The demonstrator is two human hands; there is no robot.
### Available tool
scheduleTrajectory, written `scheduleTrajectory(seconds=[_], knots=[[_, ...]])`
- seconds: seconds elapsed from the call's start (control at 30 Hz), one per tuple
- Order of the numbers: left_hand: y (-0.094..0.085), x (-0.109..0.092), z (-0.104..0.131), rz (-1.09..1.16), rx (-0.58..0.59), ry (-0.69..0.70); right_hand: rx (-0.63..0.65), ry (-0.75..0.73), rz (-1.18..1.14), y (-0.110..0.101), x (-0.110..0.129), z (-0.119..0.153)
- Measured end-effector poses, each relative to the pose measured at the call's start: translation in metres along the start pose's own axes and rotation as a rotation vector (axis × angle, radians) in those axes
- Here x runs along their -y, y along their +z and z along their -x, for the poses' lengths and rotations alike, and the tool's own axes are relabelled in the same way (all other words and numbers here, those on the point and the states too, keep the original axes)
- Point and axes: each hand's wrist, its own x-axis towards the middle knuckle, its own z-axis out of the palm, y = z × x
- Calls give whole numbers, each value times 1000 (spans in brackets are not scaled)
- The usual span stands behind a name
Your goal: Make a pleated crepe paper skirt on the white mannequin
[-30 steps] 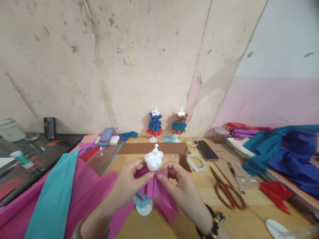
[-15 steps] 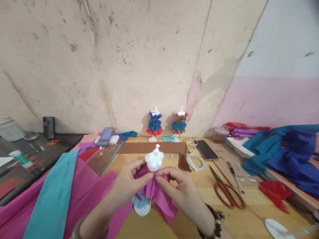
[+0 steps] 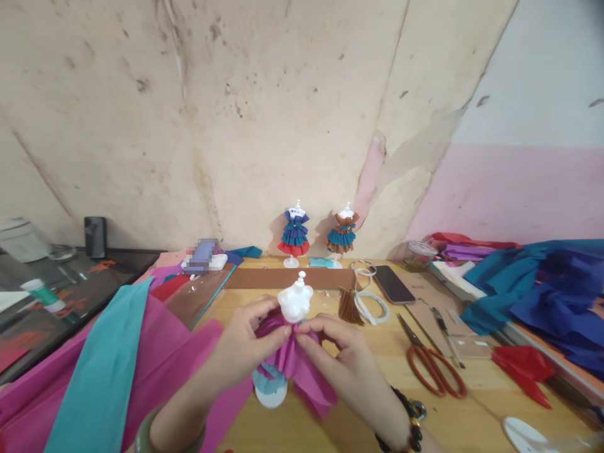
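Note:
A small white dress-form mannequin stands in front of me on its round white base. Pink crepe paper is gathered round its waist, with light blue ruffled paper showing below. My left hand pinches the gathered pink paper from the left, thumb at the front and fingers partly hidden behind the form. From the right, my right hand pinches the same gathers between thumb and forefinger. The fingertips of both hands nearly meet at the middle of the waist.
Orange-handled scissors lie to the right, near a phone, a coil of white cord and a brown tassel. Two dressed mannequins stand by the wall. Turquoise paper lies over pink sheets on the left.
The view has shifted slightly. Both hands keep their pinch on the pink paper, and the mannequin tilts a little differently, its top slightly further right.

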Motion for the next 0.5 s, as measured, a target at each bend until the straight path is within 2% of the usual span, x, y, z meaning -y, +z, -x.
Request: scheduleTrajectory(seconds=[0.13,0.5], knots=[[2,-3,0,4,-18,-2,-10,-18,2,-1,0,-1],[3,-3,1,25,2,-7,-27,112,18,0,0,-1]])
